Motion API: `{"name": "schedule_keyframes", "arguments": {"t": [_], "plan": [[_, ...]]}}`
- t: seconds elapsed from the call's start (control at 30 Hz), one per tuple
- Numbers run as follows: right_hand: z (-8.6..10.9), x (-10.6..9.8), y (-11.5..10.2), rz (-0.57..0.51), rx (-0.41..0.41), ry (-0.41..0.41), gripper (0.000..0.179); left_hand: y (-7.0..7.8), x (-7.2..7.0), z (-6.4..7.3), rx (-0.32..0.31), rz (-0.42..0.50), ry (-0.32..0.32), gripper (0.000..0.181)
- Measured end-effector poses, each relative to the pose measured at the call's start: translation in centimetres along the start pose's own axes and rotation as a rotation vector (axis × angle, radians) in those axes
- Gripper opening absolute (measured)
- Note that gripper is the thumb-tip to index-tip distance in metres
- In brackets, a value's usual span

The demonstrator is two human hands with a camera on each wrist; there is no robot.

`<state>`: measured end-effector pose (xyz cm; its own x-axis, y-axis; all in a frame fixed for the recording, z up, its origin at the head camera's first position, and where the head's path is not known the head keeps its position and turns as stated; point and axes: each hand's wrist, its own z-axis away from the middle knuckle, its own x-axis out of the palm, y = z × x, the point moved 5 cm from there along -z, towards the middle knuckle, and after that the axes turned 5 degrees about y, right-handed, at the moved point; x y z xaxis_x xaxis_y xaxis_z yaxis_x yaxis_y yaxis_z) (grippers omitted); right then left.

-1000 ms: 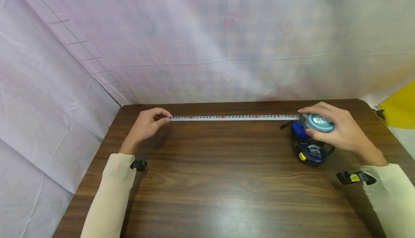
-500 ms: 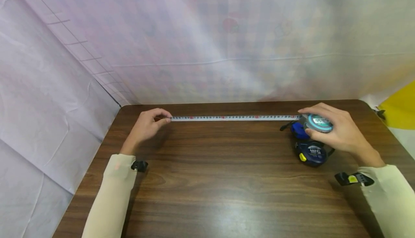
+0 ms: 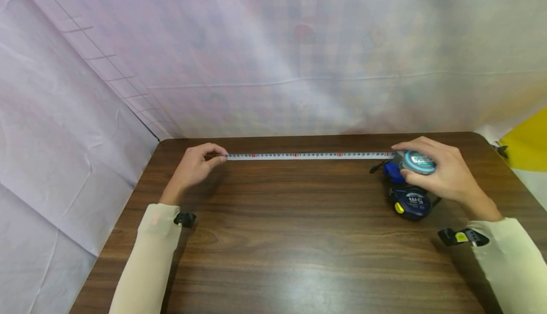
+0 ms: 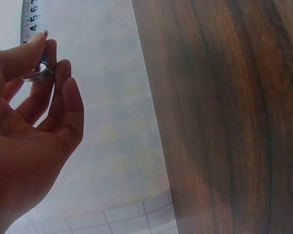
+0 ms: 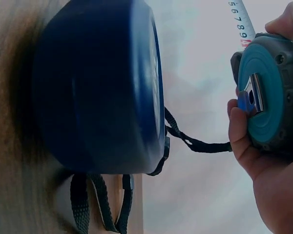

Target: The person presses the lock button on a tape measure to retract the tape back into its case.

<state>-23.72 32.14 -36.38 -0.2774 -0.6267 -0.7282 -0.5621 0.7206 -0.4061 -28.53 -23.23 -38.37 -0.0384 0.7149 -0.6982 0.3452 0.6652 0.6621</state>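
Note:
My right hand [image 3: 444, 169] grips a grey and turquoise tape measure [image 3: 419, 162] by its case, above the right side of the table. Its white blade [image 3: 316, 156], printed with black and red numbers, runs straight across to my left hand [image 3: 195, 164]. There the thumb and fingertips pinch the blade's end, and the metal end hook [image 4: 39, 74] shows just below the thumb in the left wrist view. A dark blue tape measure [image 3: 411, 203] marked 5m, with a yellow button, lies just in front of my right hand. Beyond it a brighter blue piece [image 3: 394, 172] is partly hidden by that hand.
The brown wooden table [image 3: 273, 238] ends at a pale curtain [image 3: 273, 57] along its back edge. White sheeting [image 3: 47, 162] hangs on the left. Something yellow [image 3: 527, 140] is at the far right. Black straps [image 5: 107, 202] trail from the blue tape measure.
Both hands stay nearly in place with the blade stretched between them. The right hand and its tape measure have shifted very slightly left, the left hand slightly right.

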Motion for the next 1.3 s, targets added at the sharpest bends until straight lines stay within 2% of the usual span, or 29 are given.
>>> {"name": "schedule_keyframes", "arguments": {"t": [0.87,1.3], "plan": [[-0.6,1.1,-0.3,-0.027,-0.01,0.002,0.064,1.6,1.9,-1.1,0.098,0.025,-0.012,0.015],[-0.7,1.8,-0.7,-0.049,-0.013,0.019,0.066,2.9,2.9,-1.6,0.106,0.077,-0.037,0.015]]}}
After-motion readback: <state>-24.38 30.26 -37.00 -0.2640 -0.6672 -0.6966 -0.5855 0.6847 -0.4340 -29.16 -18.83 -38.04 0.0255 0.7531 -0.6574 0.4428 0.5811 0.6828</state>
